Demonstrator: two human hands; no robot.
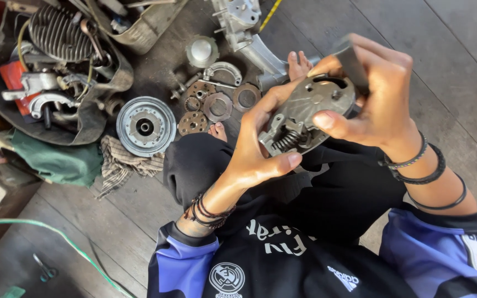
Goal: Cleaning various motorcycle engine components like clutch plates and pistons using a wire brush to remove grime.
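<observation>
Hands meet in mid-air over the person's lap, both gripping one grey metal plate [307, 113], a rounded, flat engine part with holes through its face and a coiled spring [287, 140] at its lower left end. The plate's long axis runs from lower left to upper right, tilted up toward the right hand. The left hand [260, 146] comes at it from below and from the left: its fingers curl up behind the lower edge, the thumb sticks out to the right under the spring, and the grip is closed on the plate. The right hand [376, 96] reaches in from the right and above; its thumb presses on the plate's face while the fingers fold over a dark block [351, 60] held against the upper rim, so this hand is closed too. Both hands touch the plate, neither nearer than the other. On the wooden floor [448, 44] beyond, well apart, lie a round drum [146, 126], several small discs [216, 105] and a striped rag [120, 164].
</observation>
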